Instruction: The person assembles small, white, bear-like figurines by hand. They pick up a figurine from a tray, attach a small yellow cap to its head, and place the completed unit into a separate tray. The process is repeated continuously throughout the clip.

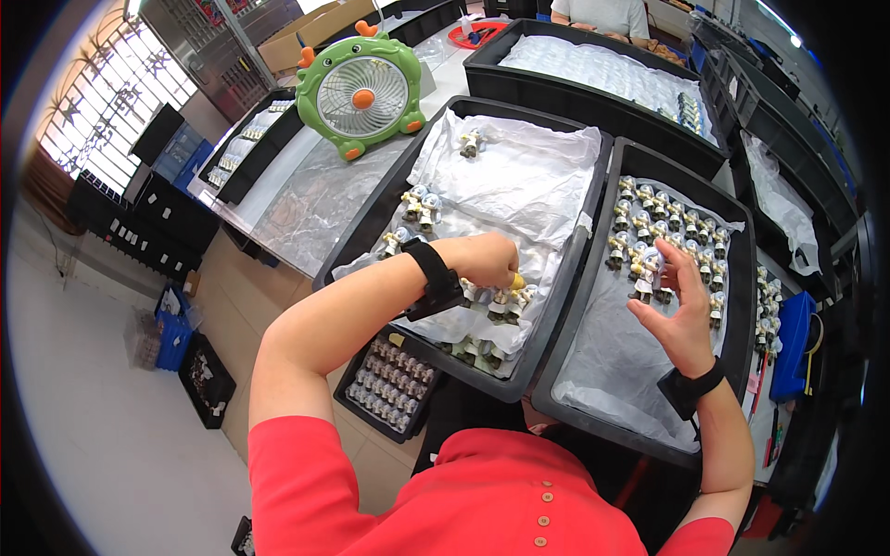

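In the left black tray (579,243), lined with white sheeting, my left hand (489,259) is closed, fingers pointing down. A yellow part of a small figurine (517,281) shows at its fingertips; the rest is hidden. Below it lie several figurines (505,306) in white with dark feet. Over the right black tray (556,375), my right hand (684,310) is open, thumb and fingers curved apart around a white-and-yellow figurine (646,267). The fingers are close to its top; whether they touch it I cannot tell. Rows of similar figurines (691,222) fill that tray's far part.
A green fan (362,97) stands on the table beyond the left tray. Another large black tray (593,93) with wrapped contents lies at the back, near a person in grey (616,14). A lower tray of figurines (387,385) sits beneath my left arm. A blue bin (790,347) stands at right.
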`<state>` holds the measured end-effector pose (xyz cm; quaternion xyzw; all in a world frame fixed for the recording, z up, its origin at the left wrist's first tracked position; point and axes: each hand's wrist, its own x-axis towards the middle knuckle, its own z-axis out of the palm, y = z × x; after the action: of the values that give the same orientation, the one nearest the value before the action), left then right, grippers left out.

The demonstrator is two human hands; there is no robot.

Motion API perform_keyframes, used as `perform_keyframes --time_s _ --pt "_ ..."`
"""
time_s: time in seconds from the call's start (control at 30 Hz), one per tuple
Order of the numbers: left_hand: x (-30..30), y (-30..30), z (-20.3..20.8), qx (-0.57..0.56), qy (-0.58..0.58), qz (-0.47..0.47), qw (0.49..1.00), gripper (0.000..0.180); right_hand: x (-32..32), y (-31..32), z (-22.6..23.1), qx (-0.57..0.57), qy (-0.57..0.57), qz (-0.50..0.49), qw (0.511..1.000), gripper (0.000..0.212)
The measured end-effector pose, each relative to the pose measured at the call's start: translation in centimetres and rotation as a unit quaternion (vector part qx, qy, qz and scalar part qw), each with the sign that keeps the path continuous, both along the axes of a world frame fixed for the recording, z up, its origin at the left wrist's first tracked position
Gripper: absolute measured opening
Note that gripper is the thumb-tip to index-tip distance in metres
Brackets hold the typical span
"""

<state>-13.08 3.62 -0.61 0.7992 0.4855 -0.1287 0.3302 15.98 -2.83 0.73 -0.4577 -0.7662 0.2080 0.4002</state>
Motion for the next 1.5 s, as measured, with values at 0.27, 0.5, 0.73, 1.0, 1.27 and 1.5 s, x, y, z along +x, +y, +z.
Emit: perform_keyframes --time_s 0.27,0.5,0.73,1.0,1.27,1.5 --pt "-1.2 -0.2 0.5 0.011 -0.038 0.023 0.999 0.026 -0.1 -0.1 0.0 -0.006 0.002 0.002 1.0 0.07" --pt "-1.8 -0.4 0.6 0.052 -0.068 -0.021 0.996 0.034 -0.1 -0.1 0.0 -0.014 -0.007 0.003 1.0 0.07" --pt "-1.1 -1.2 -0.8 0.153 -0.041 -0.073 0.985 0.04 0.1 -0.2 0.0 -0.026 -0.009 0.004 1.0 0.07" --pt "-0.4 -1.9 0.3 0.088 -0.056 -0.028 0.994 0.042 0.0 -0.2 0.1 -0.023 -0.013 0.008 1.0 0.07" --pt "-1.3 -0.7 -0.7 0.029 -0.133 0.003 0.991 0.032 0.1 -0.1 0.2 -0.037 0.028 0.053 0.998 0.071" --pt "0.1 -1.9 -0.5 0.195 -0.008 -0.061 0.979 0.031 0.2 0.0 -0.6 -0.129 0.184 0.129 0.966 0.068"
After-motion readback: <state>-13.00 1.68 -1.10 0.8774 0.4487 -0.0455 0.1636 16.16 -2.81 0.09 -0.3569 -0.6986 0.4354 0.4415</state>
